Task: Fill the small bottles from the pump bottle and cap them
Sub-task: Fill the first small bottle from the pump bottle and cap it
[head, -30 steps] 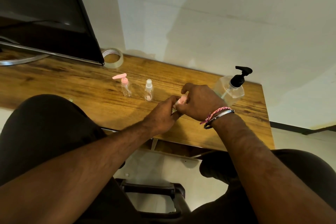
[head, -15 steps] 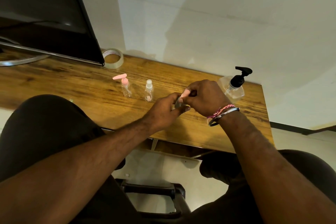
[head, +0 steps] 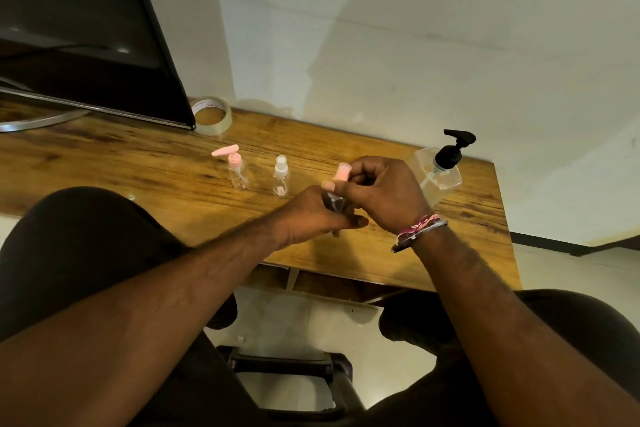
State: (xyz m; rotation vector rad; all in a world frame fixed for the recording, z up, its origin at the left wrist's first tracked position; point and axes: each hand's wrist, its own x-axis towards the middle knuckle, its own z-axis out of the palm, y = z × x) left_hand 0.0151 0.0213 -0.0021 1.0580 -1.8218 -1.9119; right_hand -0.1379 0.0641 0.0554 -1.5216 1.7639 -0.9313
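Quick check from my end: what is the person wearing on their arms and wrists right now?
Both forearms are bare, with no sleeves in view. The right wrist carries a pink braided thread band and, beside it, a thin silver metal bangle. The left wrist shows nothing worn. No rings or gloves are visible on the left hand or the right hand.
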